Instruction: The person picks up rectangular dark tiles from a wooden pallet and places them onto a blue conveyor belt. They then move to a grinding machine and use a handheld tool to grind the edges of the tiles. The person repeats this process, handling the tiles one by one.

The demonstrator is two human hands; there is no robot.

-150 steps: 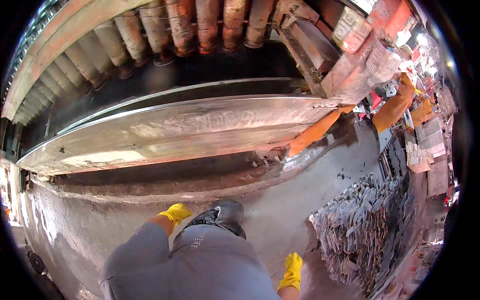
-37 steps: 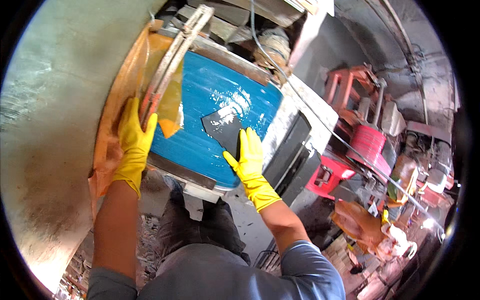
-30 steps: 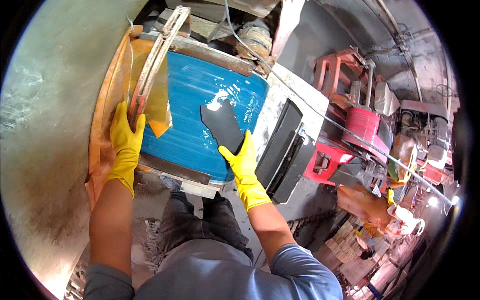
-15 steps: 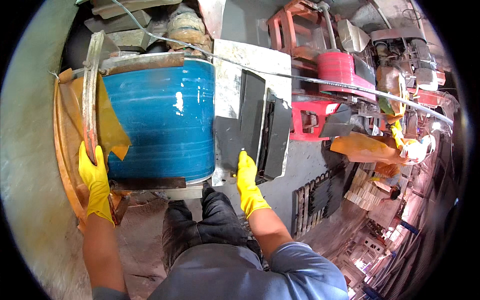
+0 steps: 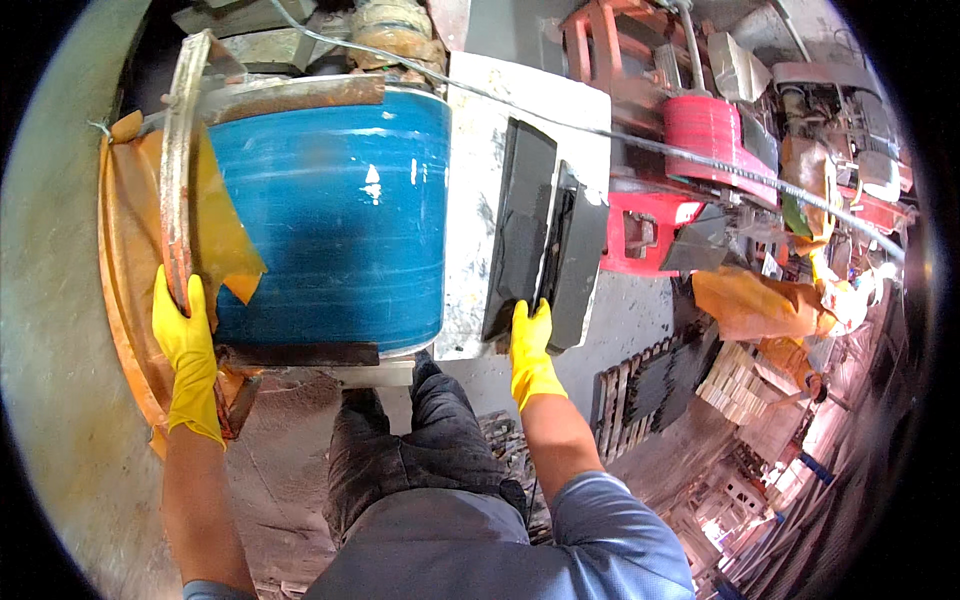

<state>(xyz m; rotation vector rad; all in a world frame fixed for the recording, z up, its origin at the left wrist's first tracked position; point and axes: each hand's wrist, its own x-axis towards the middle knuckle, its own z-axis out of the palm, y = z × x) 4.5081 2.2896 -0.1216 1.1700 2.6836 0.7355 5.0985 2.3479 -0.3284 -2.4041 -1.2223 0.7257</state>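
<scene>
Both my hands wear yellow rubber gloves. My left hand (image 5: pixel 186 340) is closed around the near end of a long, worn bar (image 5: pixel 178 180), which runs along the left side of a wide blue belt (image 5: pixel 330 220). To the belt's right, my right hand (image 5: pixel 533 345) grips the near end of a dark grey flat slab (image 5: pixel 520 230), thumb and fingers at its edge. That slab lies on a white board (image 5: pixel 475 200). Beside it rests another dark slab (image 5: pixel 580 260), tilted, with a narrow gap between the two.
Orange sheeting (image 5: pixel 130 250) hangs left of the bar. A hose (image 5: pixel 640 142) crosses above the board. Red machinery (image 5: pixel 700 140) stands at the right, with a pallet (image 5: pixel 640 390) of dark slabs on the floor nearer me. Another person (image 5: pixel 840 305) in an orange apron is at far right.
My right hand has shifted right, and the slab that lay over the board's left part has moved right with it, baring white surface. My left hand stays on the bar. The view has shifted slightly.
</scene>
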